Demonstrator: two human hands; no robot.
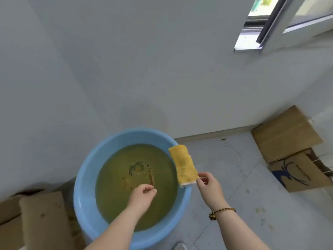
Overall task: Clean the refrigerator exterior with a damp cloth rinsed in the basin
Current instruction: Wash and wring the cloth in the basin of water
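Note:
A round blue basin (86,177) stands on the floor, holding murky greenish water. A folded yellow cloth (182,164) lies over the basin's right rim, and my right hand (209,186) pinches its near end between thumb and fingers. My left hand (143,193) hovers above the water near the basin's middle, fingers curled with nothing in them. The refrigerator's grey-white side (45,87) rises at the left, behind the basin.
Flattened cardboard (41,219) lies on the floor at the lower left. More cardboard and a brown paper bag (299,172) lean at the right by the wall. A window (270,22) is at the upper right. The tiled floor (243,204) stretches to the right of the basin.

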